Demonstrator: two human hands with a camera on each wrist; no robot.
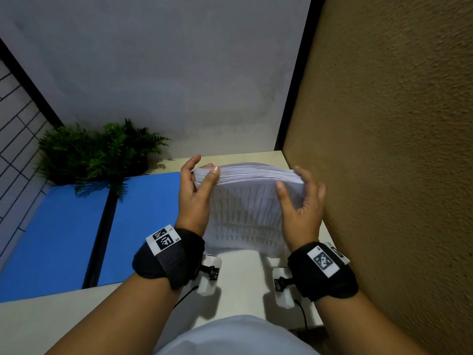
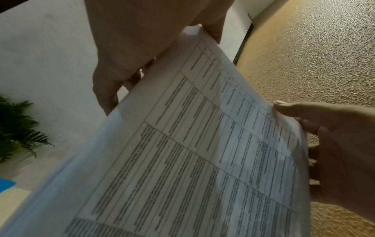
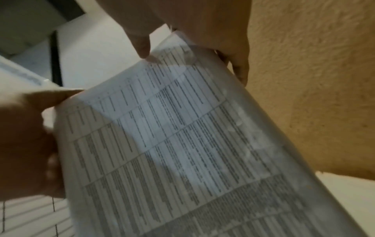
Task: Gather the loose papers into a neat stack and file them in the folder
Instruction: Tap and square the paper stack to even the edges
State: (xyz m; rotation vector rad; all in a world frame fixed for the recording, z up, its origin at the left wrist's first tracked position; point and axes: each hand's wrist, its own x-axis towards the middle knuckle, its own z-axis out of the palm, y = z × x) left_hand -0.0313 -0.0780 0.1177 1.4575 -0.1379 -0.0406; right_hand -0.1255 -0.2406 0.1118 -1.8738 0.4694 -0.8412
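A thick stack of printed papers (image 1: 245, 208) stands upright on its lower edge on the white desk (image 1: 240, 272), its tables of text facing me. My left hand (image 1: 195, 190) grips the stack's left edge, thumb on the front sheet. My right hand (image 1: 299, 201) grips the right edge, thumb on the front and fingers behind. The stack of papers (image 2: 192, 152) fills the left wrist view, with my left hand (image 2: 125, 56) on its edge. In the right wrist view my right hand (image 3: 213, 40) holds the top of the papers (image 3: 182, 144). An open blue folder (image 1: 76, 231) lies flat to the left.
A green fern (image 1: 102, 152) sits at the back left, its fronds over the folder's far edge. A rough tan wall (image 1: 396, 149) stands close on the right of the stack. A grey panel (image 1: 153, 73) closes the back of the desk.
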